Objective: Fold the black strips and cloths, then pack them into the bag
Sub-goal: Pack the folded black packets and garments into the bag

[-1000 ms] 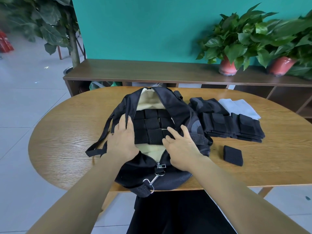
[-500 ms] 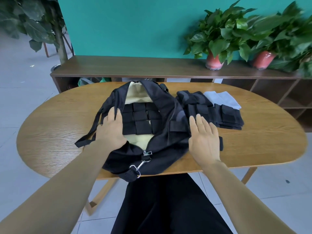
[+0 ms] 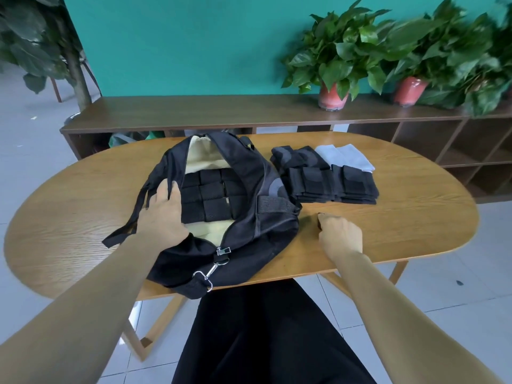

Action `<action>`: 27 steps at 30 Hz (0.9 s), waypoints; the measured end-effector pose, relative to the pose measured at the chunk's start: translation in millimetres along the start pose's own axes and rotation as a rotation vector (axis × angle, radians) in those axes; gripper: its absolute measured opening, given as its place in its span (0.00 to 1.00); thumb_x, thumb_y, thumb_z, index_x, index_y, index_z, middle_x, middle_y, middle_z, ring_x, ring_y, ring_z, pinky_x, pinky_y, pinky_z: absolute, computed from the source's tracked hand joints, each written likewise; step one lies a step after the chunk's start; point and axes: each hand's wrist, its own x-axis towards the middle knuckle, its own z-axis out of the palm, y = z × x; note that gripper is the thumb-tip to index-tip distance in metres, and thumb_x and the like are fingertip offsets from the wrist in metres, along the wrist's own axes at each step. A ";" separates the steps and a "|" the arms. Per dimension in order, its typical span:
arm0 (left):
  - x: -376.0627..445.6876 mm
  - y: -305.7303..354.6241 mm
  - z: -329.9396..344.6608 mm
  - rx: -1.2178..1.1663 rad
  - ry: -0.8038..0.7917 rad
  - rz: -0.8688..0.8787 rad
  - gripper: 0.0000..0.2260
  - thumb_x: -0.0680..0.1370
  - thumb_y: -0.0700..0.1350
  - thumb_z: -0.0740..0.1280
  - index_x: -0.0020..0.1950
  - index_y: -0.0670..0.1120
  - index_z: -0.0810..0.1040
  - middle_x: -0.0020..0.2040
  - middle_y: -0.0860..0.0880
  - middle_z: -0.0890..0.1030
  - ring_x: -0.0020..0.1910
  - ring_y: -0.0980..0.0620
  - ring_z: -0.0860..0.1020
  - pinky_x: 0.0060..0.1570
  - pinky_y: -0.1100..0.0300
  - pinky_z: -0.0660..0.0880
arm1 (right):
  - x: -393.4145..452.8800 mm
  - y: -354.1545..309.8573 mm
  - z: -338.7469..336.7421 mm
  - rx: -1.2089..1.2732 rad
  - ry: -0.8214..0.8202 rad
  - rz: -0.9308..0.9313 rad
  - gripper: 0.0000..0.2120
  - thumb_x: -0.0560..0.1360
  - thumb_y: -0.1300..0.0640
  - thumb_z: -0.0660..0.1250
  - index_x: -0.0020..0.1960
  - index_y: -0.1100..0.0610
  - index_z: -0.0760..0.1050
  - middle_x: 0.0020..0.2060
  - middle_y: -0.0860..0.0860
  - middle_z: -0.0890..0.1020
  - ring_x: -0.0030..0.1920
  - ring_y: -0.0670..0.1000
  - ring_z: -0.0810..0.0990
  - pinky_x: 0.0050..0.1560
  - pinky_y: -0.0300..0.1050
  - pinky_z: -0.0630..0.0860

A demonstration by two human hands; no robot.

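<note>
A black bag (image 3: 257, 231) with a cream lining lies unzipped on the oval wooden table (image 3: 401, 231). Several folded black strips (image 3: 210, 198) sit in rows inside it. My left hand (image 3: 162, 214) rests on the bag's left edge, its fingers over the opening's rim. To the right of the bag my right hand (image 3: 340, 236) curls around a small folded black strip (image 3: 319, 220) on the tabletop; the hand hides most of it. More folded black cloths (image 3: 332, 181) are stacked behind, with two folded grey cloths (image 3: 346, 159) beyond them.
A long dark wooden shelf unit (image 3: 221, 112) runs behind the table, carrying two potted plants (image 3: 332, 65) in red pots. A large leafy plant (image 3: 36, 37) stands at the left. The bag's metal clip (image 3: 210, 271) hangs over the table's near edge.
My right hand has left the bag, moved right and closed its fingers over the small folded strip on the table. The left hand stays on the bag's left edge.
</note>
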 end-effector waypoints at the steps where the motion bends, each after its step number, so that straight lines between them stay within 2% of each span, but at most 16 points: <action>1: -0.5 -0.5 -1.1 -0.009 0.003 0.002 0.43 0.74 0.43 0.68 0.79 0.44 0.42 0.79 0.45 0.42 0.76 0.42 0.51 0.68 0.45 0.65 | 1.5 1.5 0.2 -0.008 -0.005 0.013 0.13 0.75 0.68 0.59 0.55 0.56 0.73 0.41 0.51 0.76 0.40 0.54 0.73 0.36 0.43 0.69; 4: 0.0 -4.0 -5.0 -0.062 0.031 0.005 0.42 0.75 0.43 0.68 0.79 0.44 0.42 0.79 0.46 0.41 0.76 0.43 0.52 0.67 0.46 0.66 | 2.9 4.5 1.8 0.087 0.043 0.099 0.12 0.75 0.66 0.57 0.54 0.55 0.73 0.35 0.50 0.76 0.35 0.54 0.74 0.33 0.43 0.70; 5: 0.8 -5.5 -6.5 -0.089 0.047 0.008 0.42 0.75 0.43 0.68 0.79 0.45 0.43 0.79 0.46 0.41 0.76 0.43 0.52 0.67 0.47 0.66 | 2.3 3.1 0.6 0.156 0.128 0.124 0.14 0.76 0.66 0.57 0.57 0.55 0.73 0.39 0.52 0.80 0.37 0.56 0.77 0.33 0.42 0.69; 7: 3.1 -8.1 -10.1 -0.141 0.080 0.020 0.42 0.75 0.43 0.68 0.79 0.45 0.43 0.79 0.47 0.40 0.77 0.44 0.51 0.68 0.48 0.66 | -0.7 -9.4 -9.1 0.318 0.397 0.099 0.19 0.75 0.69 0.60 0.63 0.58 0.75 0.54 0.55 0.82 0.47 0.59 0.82 0.36 0.41 0.67; 8: 3.8 -9.4 -11.2 -0.161 0.094 0.028 0.42 0.75 0.43 0.68 0.79 0.45 0.43 0.79 0.47 0.40 0.77 0.45 0.52 0.67 0.48 0.67 | -2.6 -21.5 -18.6 0.387 0.531 0.034 0.20 0.73 0.70 0.61 0.62 0.60 0.76 0.56 0.56 0.82 0.51 0.59 0.83 0.36 0.39 0.66; 10: 3.7 -11.6 -12.7 -0.197 0.118 0.039 0.42 0.74 0.43 0.68 0.79 0.45 0.43 0.79 0.49 0.40 0.76 0.46 0.53 0.65 0.50 0.69 | -1.2 -53.2 -36.4 0.402 0.738 -0.154 0.19 0.70 0.70 0.60 0.58 0.62 0.79 0.52 0.56 0.84 0.50 0.56 0.84 0.32 0.33 0.66; 12: 3.8 -14.4 -12.9 -0.226 0.150 0.049 0.43 0.74 0.44 0.69 0.79 0.46 0.44 0.79 0.50 0.41 0.76 0.47 0.55 0.61 0.52 0.72 | 4.7 -93.1 -46.9 0.366 0.805 -0.350 0.18 0.68 0.70 0.62 0.55 0.59 0.80 0.49 0.53 0.84 0.47 0.50 0.84 0.29 0.35 0.73; 14: 4.6 -16.5 -12.5 -0.254 0.162 0.048 0.44 0.73 0.45 0.69 0.79 0.47 0.44 0.79 0.52 0.42 0.75 0.48 0.56 0.58 0.54 0.74 | 12.7 -134.5 -48.6 0.354 0.776 -0.491 0.16 0.65 0.73 0.65 0.47 0.56 0.75 0.39 0.48 0.78 0.37 0.46 0.78 0.25 0.39 0.73; 15: 5.1 -17.3 -12.0 -0.265 0.164 0.046 0.44 0.73 0.45 0.69 0.79 0.47 0.43 0.79 0.53 0.41 0.75 0.49 0.57 0.57 0.55 0.74 | 18.1 -154.1 -46.3 0.353 0.737 -0.535 0.17 0.62 0.74 0.65 0.45 0.56 0.73 0.37 0.48 0.75 0.35 0.46 0.75 0.23 0.39 0.71; 20: 8.4 -20.0 -4.3 -0.302 0.205 0.059 0.46 0.71 0.45 0.69 0.79 0.48 0.42 0.78 0.52 0.40 0.75 0.50 0.57 0.54 0.58 0.75 | 53.2 -227.1 -28.3 0.195 0.473 -0.578 0.16 0.53 0.67 0.73 0.39 0.58 0.76 0.33 0.50 0.76 0.35 0.50 0.77 0.23 0.39 0.58; 22: 10.3 -22.6 0.8 -0.322 0.218 0.072 0.46 0.71 0.45 0.69 0.79 0.49 0.41 0.78 0.54 0.39 0.75 0.49 0.58 0.52 0.59 0.75 | 70.0 -247.3 -19.5 0.121 0.350 -0.568 0.19 0.55 0.64 0.75 0.45 0.59 0.79 0.39 0.52 0.80 0.42 0.51 0.80 0.26 0.40 0.64; 24: 11.8 -24.5 5.0 -0.349 0.240 0.091 0.46 0.69 0.44 0.68 0.79 0.51 0.41 0.77 0.57 0.39 0.70 0.48 0.66 0.43 0.61 0.75 | 83.2 -261.7 -17.1 0.073 0.271 -0.547 0.22 0.61 0.62 0.74 0.54 0.61 0.78 0.48 0.54 0.81 0.53 0.52 0.79 0.33 0.41 0.72; 25: 11.8 -24.6 6.5 -0.356 0.249 0.093 0.46 0.69 0.44 0.68 0.79 0.52 0.41 0.77 0.58 0.40 0.67 0.48 0.70 0.40 0.63 0.73 | 90.2 -267.8 -15.4 0.075 0.264 -0.554 0.22 0.64 0.62 0.72 0.58 0.62 0.76 0.52 0.55 0.79 0.57 0.54 0.77 0.37 0.42 0.72; 27: 11.5 -25.0 9.9 -0.354 0.252 0.076 0.46 0.70 0.44 0.68 0.78 0.52 0.40 0.77 0.58 0.38 0.65 0.49 0.71 0.39 0.65 0.69 | 101.7 -278.3 -10.6 0.070 0.178 -0.604 0.23 0.72 0.65 0.65 0.67 0.64 0.67 0.62 0.57 0.72 0.67 0.56 0.67 0.44 0.45 0.68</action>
